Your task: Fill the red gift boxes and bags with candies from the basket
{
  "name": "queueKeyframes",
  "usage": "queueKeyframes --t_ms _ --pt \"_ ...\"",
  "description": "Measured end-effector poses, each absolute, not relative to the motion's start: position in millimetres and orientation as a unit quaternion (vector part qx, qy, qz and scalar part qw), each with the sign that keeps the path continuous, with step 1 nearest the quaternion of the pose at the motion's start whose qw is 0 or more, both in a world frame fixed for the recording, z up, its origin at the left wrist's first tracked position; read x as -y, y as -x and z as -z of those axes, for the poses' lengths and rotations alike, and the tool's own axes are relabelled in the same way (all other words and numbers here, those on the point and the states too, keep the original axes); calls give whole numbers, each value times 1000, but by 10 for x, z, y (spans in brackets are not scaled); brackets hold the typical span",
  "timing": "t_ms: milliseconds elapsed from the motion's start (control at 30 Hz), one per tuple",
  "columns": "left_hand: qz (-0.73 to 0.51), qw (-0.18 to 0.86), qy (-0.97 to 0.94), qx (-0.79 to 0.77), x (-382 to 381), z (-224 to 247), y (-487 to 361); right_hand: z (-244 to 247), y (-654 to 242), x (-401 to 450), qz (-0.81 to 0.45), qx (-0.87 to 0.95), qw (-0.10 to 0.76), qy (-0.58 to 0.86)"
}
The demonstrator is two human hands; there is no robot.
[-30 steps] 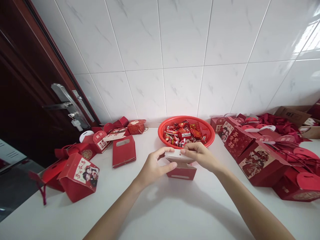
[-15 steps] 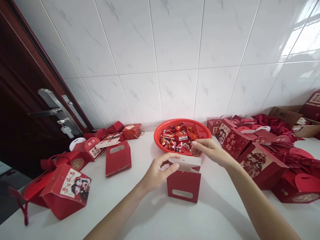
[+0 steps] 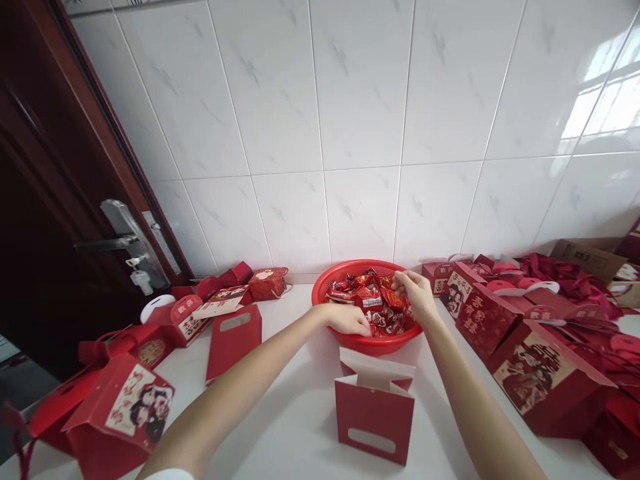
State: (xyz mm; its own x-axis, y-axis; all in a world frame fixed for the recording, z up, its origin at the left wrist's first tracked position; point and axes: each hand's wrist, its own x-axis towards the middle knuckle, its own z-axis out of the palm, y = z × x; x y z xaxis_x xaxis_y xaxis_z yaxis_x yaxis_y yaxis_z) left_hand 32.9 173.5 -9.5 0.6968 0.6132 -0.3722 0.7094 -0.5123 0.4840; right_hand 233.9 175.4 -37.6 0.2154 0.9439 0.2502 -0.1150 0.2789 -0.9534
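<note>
Wrapped candies (image 3: pixel 371 301), mostly red and shiny, lie in a red plastic basket (image 3: pixel 367 345) against the wall. My left hand (image 3: pixel 350 320) reaches over the basket's front left rim, its fingers closed at a small red wrapper. At the basket's right side, my right hand (image 3: pixel 413 291) is closed too, fingertips bent down among the candies; what they hold is hidden. In front of the basket a red paper gift box (image 3: pixel 374 413) stands upright on the white table, its top flaps open. Neither hand touches it.
Red gift boxes (image 3: pixel 120 413) and a flat-lying red box (image 3: pixel 235 340) sit on the left. More printed red boxes (image 3: pixel 540 373) crowd the right, with dark red ribbons (image 3: pixel 570 277) and a cardboard carton (image 3: pixel 583 260) behind. A tiled wall (image 3: pixel 360 213) closes the back; a door handle (image 3: pixel 107 243) is at left.
My left hand has let go of the gift box and moved forward into the basket. My right hand has also moved forward to the candies. The view has shifted, so the box appears lower.
</note>
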Motion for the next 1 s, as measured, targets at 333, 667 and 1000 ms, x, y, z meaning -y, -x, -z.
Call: queueKeyframes --t_ms 333,667,1000 --pt "129 196 -870 -435 -1921 364 -491 513 -2349 -1752 -436 488 614 441" --pt "130 187 -882 -411 -2003 596 -745 507 -2353 -1754 -435 493 610 442" --pt "24 289 -873 -392 -2082 603 -763 512 -2365 -1743 -443 492 610 434"
